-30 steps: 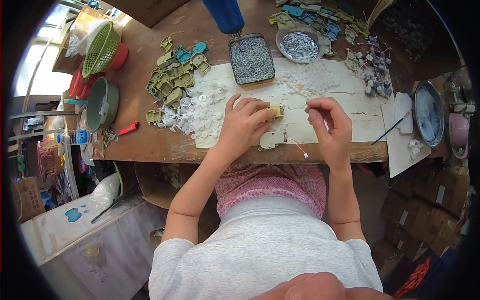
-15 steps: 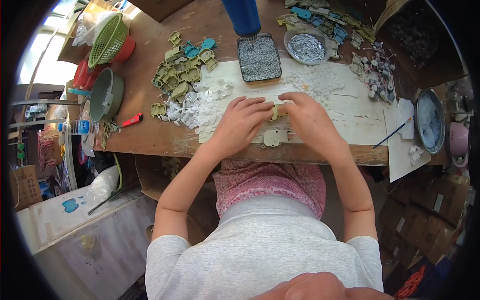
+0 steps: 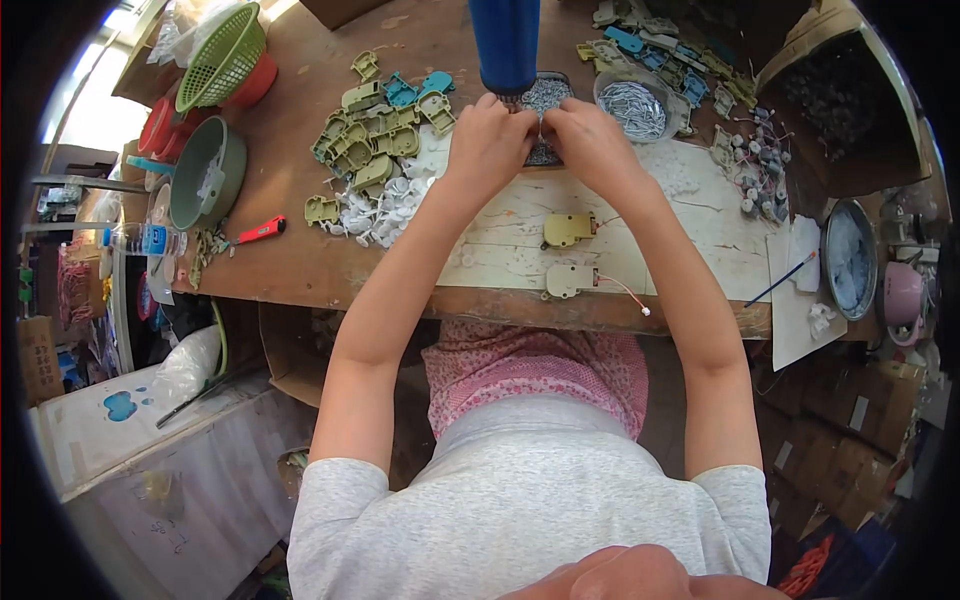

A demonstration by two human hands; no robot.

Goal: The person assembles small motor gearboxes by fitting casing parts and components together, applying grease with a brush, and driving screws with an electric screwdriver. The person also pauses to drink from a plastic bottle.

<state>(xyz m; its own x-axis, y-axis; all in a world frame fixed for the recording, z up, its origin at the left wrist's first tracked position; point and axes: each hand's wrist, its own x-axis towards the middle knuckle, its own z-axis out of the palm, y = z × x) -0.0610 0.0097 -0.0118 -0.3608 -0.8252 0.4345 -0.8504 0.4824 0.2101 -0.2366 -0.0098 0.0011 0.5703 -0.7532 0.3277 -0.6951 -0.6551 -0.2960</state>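
Both of my hands reach over a dark tray (image 3: 556, 78) filled with small metal screws (image 3: 545, 95). My left hand (image 3: 488, 145) has its fingers bunched at the tray's near left part. Close beside it, my right hand (image 3: 592, 145) has thumb and fingers drawn together over the screws. Anything between the fingertips is too small to make out. On the board below my wrists lie a yellow-green plastic gear housing (image 3: 568, 230) and a cream gear housing (image 3: 571, 281). A thin wire with a light tip runs right from the cream one.
A blue cylindrical tool (image 3: 505, 45) hangs above the tray. White plastic gears (image 3: 385, 210) and green housings (image 3: 375, 140) lie left. A bowl of metal pins (image 3: 632, 110), small motors (image 3: 758, 165) and a cardboard box (image 3: 845, 110) are right. A red cutter (image 3: 262, 230) lies left.
Both hands have moved forward from the housings near the table edge to the screw tray, and their fingers have drawn together. The two housings now lie uncovered on the board.
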